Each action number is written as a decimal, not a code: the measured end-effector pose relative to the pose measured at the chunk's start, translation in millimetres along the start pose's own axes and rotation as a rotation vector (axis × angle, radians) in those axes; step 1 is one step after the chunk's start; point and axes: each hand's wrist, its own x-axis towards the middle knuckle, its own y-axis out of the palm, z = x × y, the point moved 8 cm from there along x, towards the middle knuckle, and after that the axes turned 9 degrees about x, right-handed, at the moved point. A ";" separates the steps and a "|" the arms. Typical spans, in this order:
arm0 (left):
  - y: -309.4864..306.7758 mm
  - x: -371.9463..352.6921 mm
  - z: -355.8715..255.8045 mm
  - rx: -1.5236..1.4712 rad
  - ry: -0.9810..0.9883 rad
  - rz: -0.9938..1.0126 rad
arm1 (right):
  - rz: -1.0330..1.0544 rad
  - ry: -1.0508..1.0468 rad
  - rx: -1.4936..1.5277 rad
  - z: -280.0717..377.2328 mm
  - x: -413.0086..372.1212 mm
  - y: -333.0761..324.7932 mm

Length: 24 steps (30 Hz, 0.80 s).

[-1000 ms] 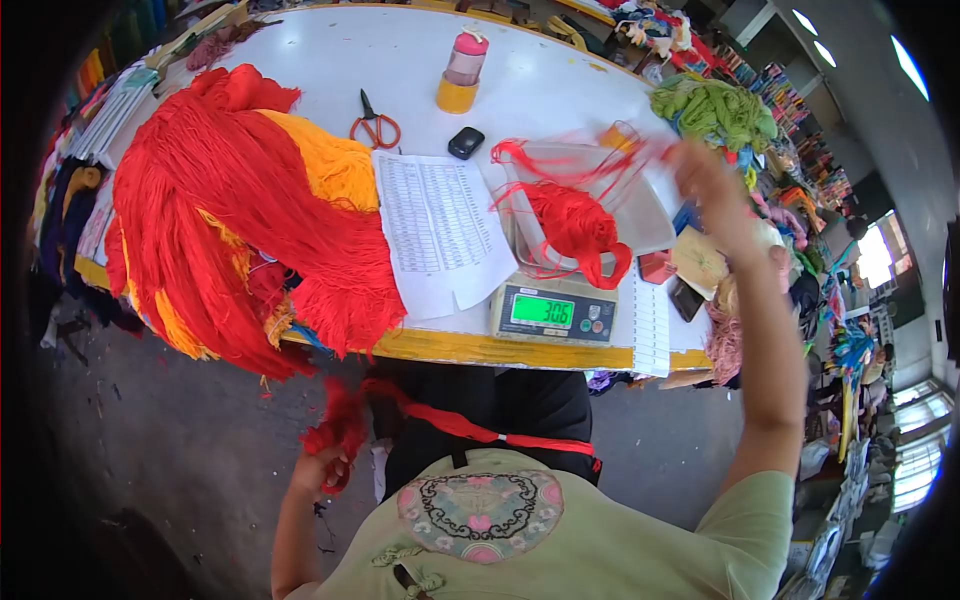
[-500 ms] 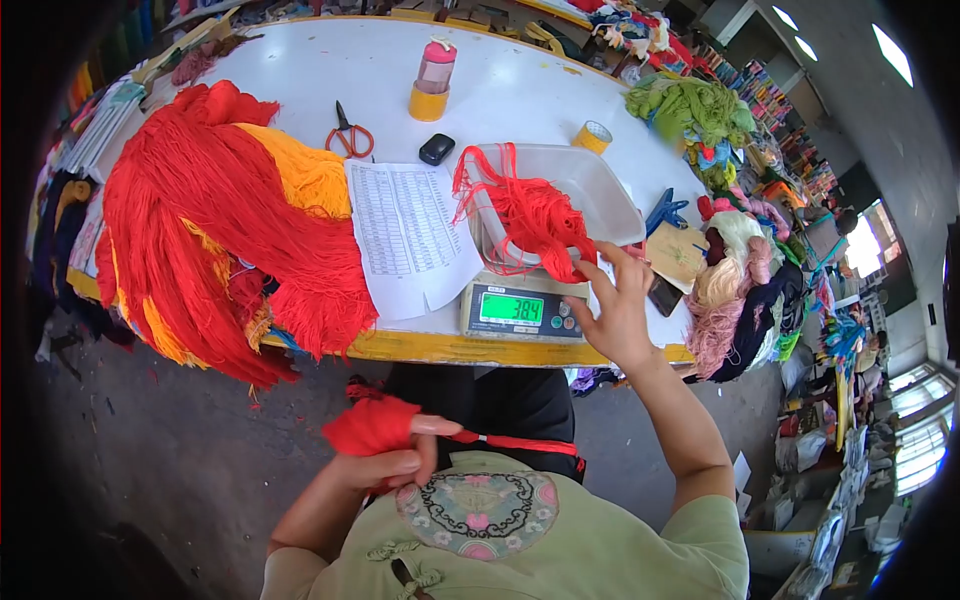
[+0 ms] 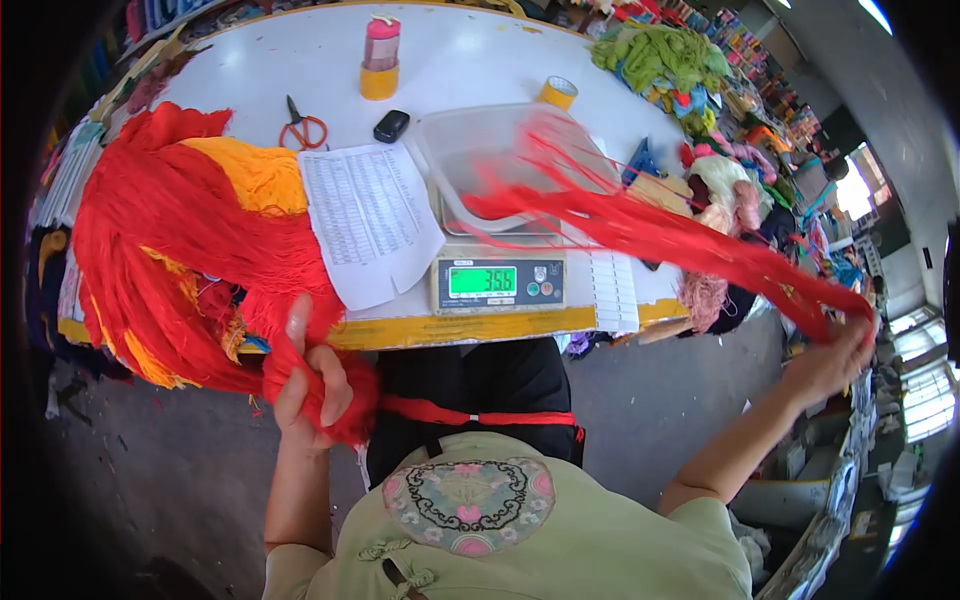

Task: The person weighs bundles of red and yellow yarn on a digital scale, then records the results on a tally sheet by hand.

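Note:
My right hand point(image 3: 828, 366) is closed on one end of a red yarn hank point(image 3: 680, 235), held out to the right beyond the table edge. The hank's loose strands, blurred by motion, trail back over the plastic tray point(image 3: 460, 205). That translucent tray sits on a digital scale point(image 3: 498, 284) whose green display reads 35.6. At the table's front left, my left hand point(image 3: 312, 385) grips a bunched red yarn bundle point(image 3: 350, 400) in front of my lap. Close by that hand, a big heap of red yarn point(image 3: 170, 230) with orange yarn point(image 3: 250, 172) hangs over the edge.
A printed sheet point(image 3: 365, 220) lies left of the scale. Farther back are scissors point(image 3: 302, 130), a black oval object point(image 3: 392, 126), a pink-topped bottle point(image 3: 381, 55) and a tape roll point(image 3: 558, 93). Green yarn point(image 3: 665, 60) and other coloured yarns pile along the right side.
My right hand has gripped the red hank and pulled it from the tray far to the right. The reading fell from 38.4 to 35.6. My left hand moved left and up with its bundle.

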 end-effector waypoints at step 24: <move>54.4 18.0 123.4 1.021 -0.646 0.318 | 1.537 0.093 -0.480 -170.2 -244.7 61.0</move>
